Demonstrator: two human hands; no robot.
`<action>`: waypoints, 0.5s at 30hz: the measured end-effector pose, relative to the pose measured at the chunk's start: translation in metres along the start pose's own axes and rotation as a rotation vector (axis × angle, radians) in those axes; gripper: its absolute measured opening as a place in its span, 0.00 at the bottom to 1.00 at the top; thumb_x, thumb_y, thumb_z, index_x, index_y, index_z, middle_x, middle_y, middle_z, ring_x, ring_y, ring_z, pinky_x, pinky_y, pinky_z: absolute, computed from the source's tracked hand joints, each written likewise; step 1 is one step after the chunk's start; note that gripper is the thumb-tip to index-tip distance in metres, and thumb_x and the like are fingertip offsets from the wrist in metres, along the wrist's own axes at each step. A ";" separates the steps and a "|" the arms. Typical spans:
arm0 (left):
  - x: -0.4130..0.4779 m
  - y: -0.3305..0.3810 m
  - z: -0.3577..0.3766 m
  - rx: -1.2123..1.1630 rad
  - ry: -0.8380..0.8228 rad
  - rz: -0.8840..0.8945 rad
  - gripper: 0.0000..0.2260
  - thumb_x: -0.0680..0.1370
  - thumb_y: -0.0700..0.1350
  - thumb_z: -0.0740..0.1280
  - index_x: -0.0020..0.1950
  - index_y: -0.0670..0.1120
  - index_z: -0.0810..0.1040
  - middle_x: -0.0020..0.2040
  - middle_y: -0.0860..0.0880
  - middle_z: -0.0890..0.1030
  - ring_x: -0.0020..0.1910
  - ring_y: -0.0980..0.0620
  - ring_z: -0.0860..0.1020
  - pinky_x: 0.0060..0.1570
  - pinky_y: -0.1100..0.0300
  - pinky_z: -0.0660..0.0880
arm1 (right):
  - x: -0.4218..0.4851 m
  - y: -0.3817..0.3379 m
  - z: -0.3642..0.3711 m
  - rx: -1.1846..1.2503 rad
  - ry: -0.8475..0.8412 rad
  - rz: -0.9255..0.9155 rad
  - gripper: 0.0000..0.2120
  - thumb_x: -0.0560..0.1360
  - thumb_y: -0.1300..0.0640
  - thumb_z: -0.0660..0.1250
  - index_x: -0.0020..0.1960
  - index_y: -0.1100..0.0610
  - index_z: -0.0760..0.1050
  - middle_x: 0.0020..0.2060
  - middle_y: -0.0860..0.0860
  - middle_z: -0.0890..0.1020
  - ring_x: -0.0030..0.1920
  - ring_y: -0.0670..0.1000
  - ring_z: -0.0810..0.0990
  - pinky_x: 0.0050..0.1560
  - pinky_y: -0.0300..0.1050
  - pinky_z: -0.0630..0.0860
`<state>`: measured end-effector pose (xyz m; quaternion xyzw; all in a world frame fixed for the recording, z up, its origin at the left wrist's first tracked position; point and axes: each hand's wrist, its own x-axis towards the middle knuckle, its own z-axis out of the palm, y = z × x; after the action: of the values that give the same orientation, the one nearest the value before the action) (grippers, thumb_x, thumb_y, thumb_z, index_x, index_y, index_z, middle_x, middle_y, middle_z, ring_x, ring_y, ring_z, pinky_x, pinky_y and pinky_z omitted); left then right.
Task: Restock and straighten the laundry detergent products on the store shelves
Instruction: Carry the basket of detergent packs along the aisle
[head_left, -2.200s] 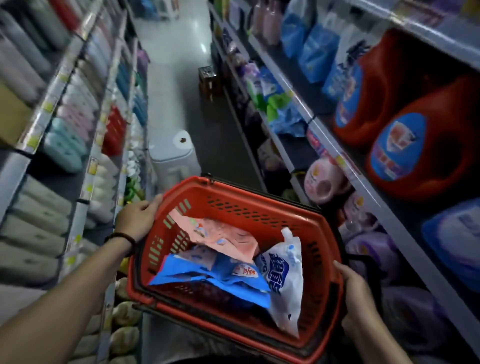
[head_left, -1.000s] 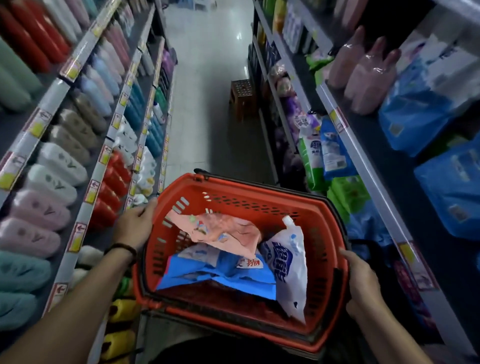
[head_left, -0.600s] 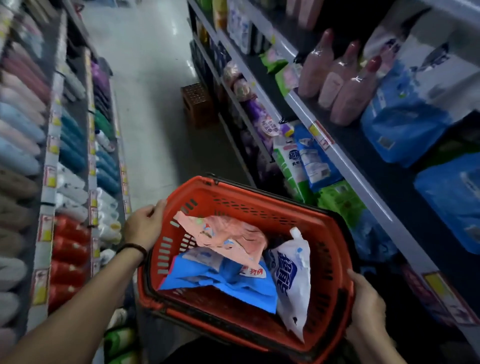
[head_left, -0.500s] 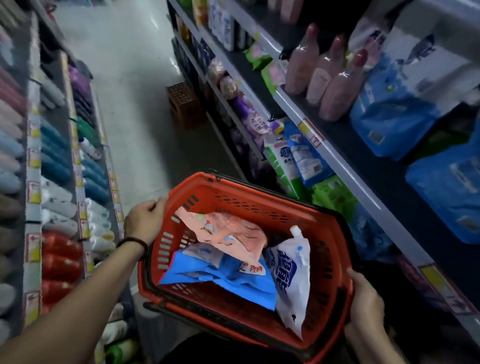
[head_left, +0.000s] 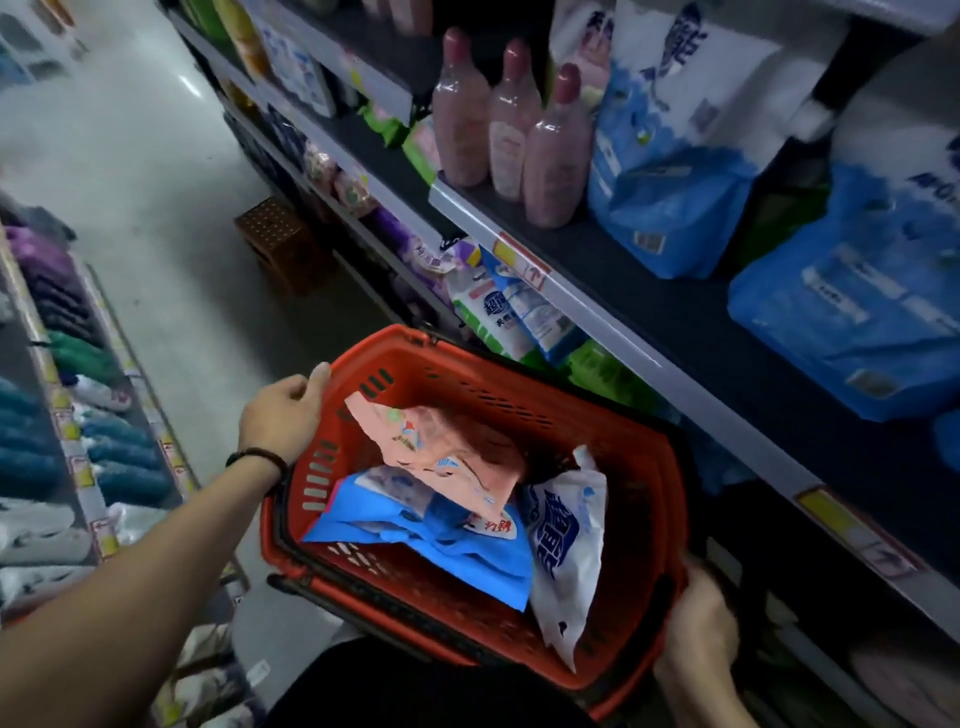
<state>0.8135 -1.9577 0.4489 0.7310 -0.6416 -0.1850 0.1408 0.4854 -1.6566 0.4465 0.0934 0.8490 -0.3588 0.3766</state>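
Left hand (head_left: 283, 410) curled over the left rim of a red slatted plastic basket (head_left: 639, 519), right hand (head_left: 698, 629) clasping its near corner — far rim close beside grey metal shelf edge (head_left: 623, 332); open pale aisle floor (head_left: 156, 208) leftward.

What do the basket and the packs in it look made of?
The red basket: rigid moulded plastic, fairly matt; slotted walls, crisp rim. The pink pack, blue pack and white pouch: probably thin flexible plastic film; creased, sagging, printed, slight sheen.
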 end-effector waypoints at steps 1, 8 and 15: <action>0.009 0.005 0.003 0.000 -0.014 0.013 0.34 0.81 0.72 0.53 0.40 0.43 0.78 0.34 0.47 0.81 0.37 0.46 0.79 0.40 0.51 0.74 | 0.006 0.005 0.006 -0.019 0.017 -0.008 0.21 0.88 0.49 0.53 0.69 0.57 0.79 0.46 0.56 0.80 0.46 0.58 0.78 0.52 0.51 0.76; 0.065 0.025 0.034 -0.082 -0.126 0.064 0.32 0.81 0.71 0.55 0.42 0.45 0.80 0.36 0.48 0.83 0.40 0.46 0.80 0.44 0.48 0.75 | 0.043 0.016 0.050 -0.032 0.100 0.073 0.25 0.88 0.51 0.44 0.74 0.50 0.75 0.59 0.61 0.83 0.55 0.65 0.83 0.61 0.65 0.80; 0.158 0.042 0.096 -0.134 -0.444 0.106 0.22 0.78 0.64 0.60 0.40 0.48 0.79 0.48 0.45 0.81 0.53 0.41 0.79 0.53 0.47 0.71 | 0.025 0.032 0.126 0.320 0.457 0.282 0.26 0.73 0.43 0.60 0.50 0.64 0.85 0.47 0.64 0.86 0.50 0.66 0.84 0.58 0.63 0.81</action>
<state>0.7499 -2.1166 0.3677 0.6265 -0.6807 -0.3757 0.0543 0.5544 -1.7218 0.3536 0.3466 0.8230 -0.4019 0.2026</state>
